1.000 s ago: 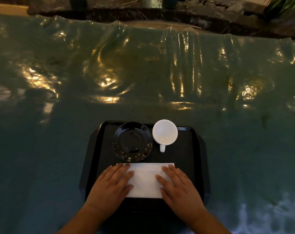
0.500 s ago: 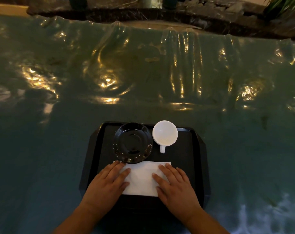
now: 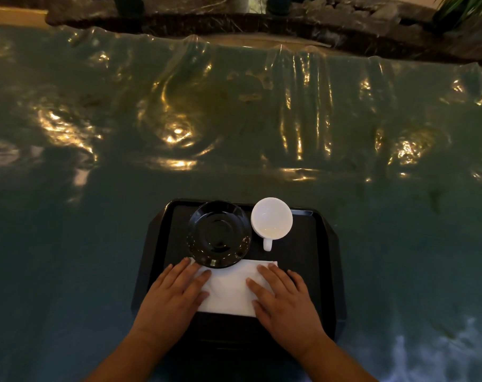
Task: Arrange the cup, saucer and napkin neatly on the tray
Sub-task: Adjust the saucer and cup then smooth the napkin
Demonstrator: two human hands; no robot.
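A black tray [image 3: 311, 260] lies on the table in front of me. On its far half sits a glossy black saucer [image 3: 219, 234], and right of it a white cup [image 3: 271, 218] stands upright, empty, handle pointing toward me. A folded white napkin [image 3: 230, 290] lies across the tray's near half, its far edge touching or tucked under the saucer's rim. My left hand [image 3: 173, 296] presses flat on the napkin's left end, fingers spread. My right hand [image 3: 285, 297] presses flat on its right end.
A green cloth under wrinkled clear plastic [image 3: 234, 119] covers the table, with bright glare spots. Beyond its far edge runs a dark stone ledge [image 3: 289, 20], and plant leaves [image 3: 463, 6] show at the top right.
Both hands have slid the napkin a little leftward and away from me, so its far edge now meets the saucer. Cup and saucer have not moved.
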